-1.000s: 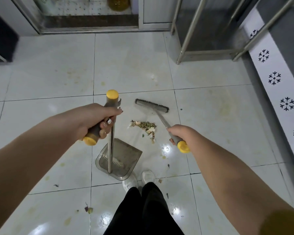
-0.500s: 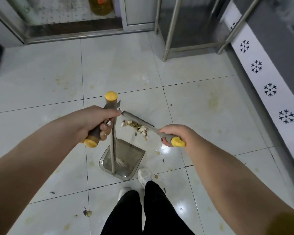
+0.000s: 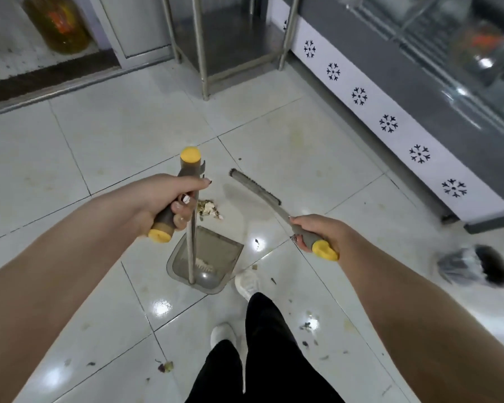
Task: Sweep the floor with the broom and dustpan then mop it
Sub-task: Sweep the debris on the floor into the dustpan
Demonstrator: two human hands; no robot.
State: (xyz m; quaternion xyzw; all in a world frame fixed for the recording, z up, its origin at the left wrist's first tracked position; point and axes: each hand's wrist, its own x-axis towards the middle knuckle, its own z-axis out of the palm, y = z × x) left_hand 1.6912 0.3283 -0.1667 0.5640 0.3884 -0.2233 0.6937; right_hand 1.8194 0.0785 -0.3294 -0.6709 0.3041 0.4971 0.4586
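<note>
My left hand grips the grey, yellow-capped handle of the dustpan, whose metal pole runs straight down to the translucent grey pan on the white tiles. My right hand grips the yellow-tipped handle of the broom; its grey brush head lies beyond and right of the pan. A small pile of dry debris sits just past the pan's front lip, partly hidden by my left fingers and the pole.
Metal table legs stand at the back. A low wall with snowflake tiles runs along the right. A blurred dark bag-like object lies on the floor at right. Small scraps dot the tiles near my white shoes.
The broom head, which had swept left across the debris toward the dustpan pole, is now swung back out to the right. The view has shifted right, showing more of the right wall.
</note>
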